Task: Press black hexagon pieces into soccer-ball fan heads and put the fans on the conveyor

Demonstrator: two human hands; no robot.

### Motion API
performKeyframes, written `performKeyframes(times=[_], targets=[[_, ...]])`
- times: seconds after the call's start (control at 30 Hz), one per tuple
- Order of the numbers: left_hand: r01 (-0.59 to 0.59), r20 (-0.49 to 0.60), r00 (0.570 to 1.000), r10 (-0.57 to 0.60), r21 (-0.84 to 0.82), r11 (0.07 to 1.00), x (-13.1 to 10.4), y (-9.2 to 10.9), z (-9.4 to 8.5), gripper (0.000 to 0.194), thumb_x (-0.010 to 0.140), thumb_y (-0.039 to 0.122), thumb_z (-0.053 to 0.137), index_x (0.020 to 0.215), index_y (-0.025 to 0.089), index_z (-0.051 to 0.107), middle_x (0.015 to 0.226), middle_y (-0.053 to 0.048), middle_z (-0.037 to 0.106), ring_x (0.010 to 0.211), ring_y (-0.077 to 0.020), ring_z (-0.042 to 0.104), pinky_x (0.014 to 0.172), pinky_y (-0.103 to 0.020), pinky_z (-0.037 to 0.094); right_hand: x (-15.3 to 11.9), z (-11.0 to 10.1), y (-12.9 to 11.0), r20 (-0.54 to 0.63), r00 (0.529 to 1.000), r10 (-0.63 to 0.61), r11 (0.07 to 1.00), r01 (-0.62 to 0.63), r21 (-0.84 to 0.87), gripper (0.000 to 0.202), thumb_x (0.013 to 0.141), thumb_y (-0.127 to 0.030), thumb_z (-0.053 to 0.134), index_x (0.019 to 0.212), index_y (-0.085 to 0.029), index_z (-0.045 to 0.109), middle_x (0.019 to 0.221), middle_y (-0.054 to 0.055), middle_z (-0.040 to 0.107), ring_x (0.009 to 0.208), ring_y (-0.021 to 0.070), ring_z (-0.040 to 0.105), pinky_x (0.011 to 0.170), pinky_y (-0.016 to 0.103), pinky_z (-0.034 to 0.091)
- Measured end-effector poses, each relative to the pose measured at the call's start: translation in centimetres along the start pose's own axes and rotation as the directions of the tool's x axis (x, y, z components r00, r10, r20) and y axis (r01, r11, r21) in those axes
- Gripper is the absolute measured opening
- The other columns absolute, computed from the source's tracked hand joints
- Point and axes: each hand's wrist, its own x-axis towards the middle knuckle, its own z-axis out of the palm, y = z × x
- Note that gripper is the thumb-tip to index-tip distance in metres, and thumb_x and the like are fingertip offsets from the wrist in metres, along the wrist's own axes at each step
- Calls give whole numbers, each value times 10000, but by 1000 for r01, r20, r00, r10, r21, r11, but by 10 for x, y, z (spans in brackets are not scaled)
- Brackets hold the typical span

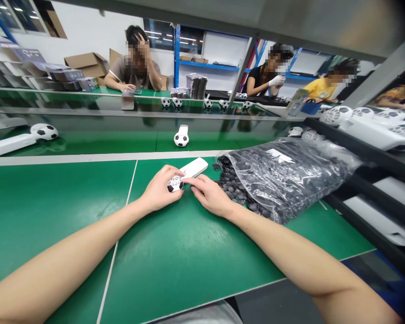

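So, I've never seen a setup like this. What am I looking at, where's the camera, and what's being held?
There's no robot here, just a person's two bare hands. The single picture comes from a camera on that person's head, looking forward and down.

The left hand holds a small ball with a black-and-white football pattern, joined to a white handle. The right hand has a fingertip at the ball's side.

On the green table, to the right, lies a clear plastic bag with small black pieces spilling out. Beyond the pale strip sits another football-patterned piece. Other people are seated farther back.
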Motion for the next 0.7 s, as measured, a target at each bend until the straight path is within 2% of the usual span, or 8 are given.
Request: performKeyframes(times=[0.17, 0.37, 0.53, 0.7], targets=[[9, 0, 1000, -9, 4, 1000, 0, 0, 0, 339, 652, 179, 579, 984, 227, 529, 1008, -30, 490, 955, -203, 518, 829, -365, 440, 0, 1, 2, -10, 1000, -8, 1000, 8, 6, 336, 852, -148, 392, 1147, -262, 506, 967, 47, 512, 805, 132, 523, 732, 287, 472], [-21, -8, 1000, 21, 5, 1000, 1, 0, 0, 339, 652, 165, 573, 984, 221, 526, 997, -29, 493, 962, -194, 514, 848, -353, 432, -1, 4, 3, 62, 998, -7, 1000, 7, -4, 278, 849, -167, 410, 1081, -238, 546, 949, 45, 517, 807, 134, 535, 753, 293, 466], [-19, -28, 999, 19, 2, 1000, 0, -1, 0, 346, 629, 160, 583, 966, 227, 539, 988, -27, 501, 955, -203, 523, 850, -360, 434, 0, 3, 1, 74, 997, -29, 999, 28, 22, 252, 837, -148, 422, 1051, -218, 536, 991, 55, 549, 905, 159, 534, 795, 312, 454], [-12, -29, 1000, 12, -4, 1000, -1, -1, 0, 363, 619, 158, 590, 972, 228, 539, 989, -30, 508, 956, -205, 524, 854, -362, 436, 1, 4, 1, 83, 996, -44, 999, 43, 18, 235, 834, -149, 426, 1030, -216, 535, 951, 54, 571, 889, 169, 543, 785, 327, 458]])
